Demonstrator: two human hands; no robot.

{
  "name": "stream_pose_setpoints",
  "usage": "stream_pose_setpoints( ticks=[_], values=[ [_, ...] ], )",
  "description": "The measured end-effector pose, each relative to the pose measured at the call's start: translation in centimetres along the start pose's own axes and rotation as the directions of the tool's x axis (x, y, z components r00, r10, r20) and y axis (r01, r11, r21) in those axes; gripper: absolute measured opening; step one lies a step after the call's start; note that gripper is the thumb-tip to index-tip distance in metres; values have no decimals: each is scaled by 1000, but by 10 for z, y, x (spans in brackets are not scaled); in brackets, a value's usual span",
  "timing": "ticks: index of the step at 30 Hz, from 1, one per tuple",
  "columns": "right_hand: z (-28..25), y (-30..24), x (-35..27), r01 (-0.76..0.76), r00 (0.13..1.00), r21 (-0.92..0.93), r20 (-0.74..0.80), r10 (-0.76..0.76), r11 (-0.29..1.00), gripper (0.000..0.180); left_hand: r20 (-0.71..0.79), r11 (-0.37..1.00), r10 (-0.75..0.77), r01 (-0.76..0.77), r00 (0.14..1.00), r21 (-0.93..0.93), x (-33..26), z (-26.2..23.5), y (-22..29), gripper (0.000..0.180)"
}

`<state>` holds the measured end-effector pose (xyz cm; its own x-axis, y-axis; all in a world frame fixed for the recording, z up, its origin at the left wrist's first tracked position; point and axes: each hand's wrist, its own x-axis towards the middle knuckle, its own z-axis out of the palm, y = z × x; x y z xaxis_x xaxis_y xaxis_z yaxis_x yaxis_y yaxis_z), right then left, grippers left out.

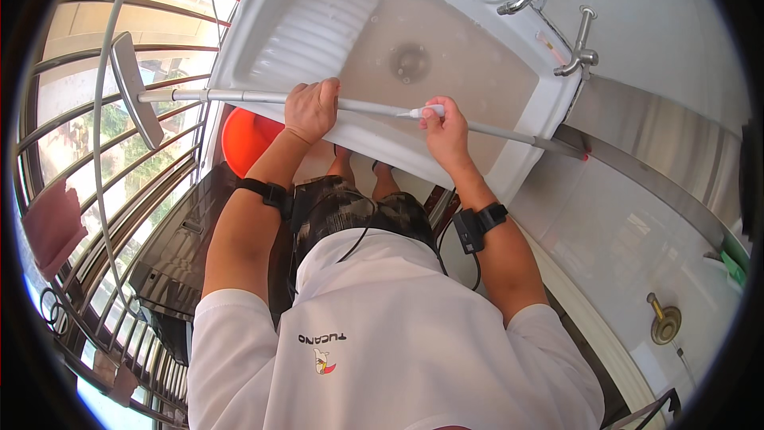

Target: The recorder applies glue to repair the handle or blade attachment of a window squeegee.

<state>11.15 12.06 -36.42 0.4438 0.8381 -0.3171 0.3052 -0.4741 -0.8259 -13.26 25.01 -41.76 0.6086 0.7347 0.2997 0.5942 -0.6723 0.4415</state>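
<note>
A flat mop with a long, light-metal pole (247, 97) lies across the view above the near rim of the sink. Its oblong head (135, 89) is at the far left end, by the window bars. My left hand (312, 109) is closed in a fist around the pole. My right hand (447, 131) pinches a small white tapered plastic piece (419, 112) at the pole, its pointed end toward the left. Whether this piece is part of the pole or separate, I cannot tell. A grey grip (557, 146) forms the pole's right end, close to the wall.
The white sink (231, 56) has a ribbed washboard side and murky water over its drain (409, 63). Two metal taps (577, 56) stand at its right. Below its left corner sits an orange-red basin (247, 143). Barred windows (119, 159) line the left, beside a dark glossy appliance (179, 239).
</note>
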Motion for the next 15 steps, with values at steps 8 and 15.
stream_pose_setpoints(
  ticks=[8, 15],
  values=[
    [0, 12, 5, -51, 999, 166, 22, 48, 985, 14, 0, 1000, -2, 2, 1000, 1, 2, -1, 1, 11],
    [-5, -8, 22, -494, 870, 720, 407, 279, 487, 23, 29, 999, -35, 36, 999, -26, 1, -4, 2, 14]
  ],
)
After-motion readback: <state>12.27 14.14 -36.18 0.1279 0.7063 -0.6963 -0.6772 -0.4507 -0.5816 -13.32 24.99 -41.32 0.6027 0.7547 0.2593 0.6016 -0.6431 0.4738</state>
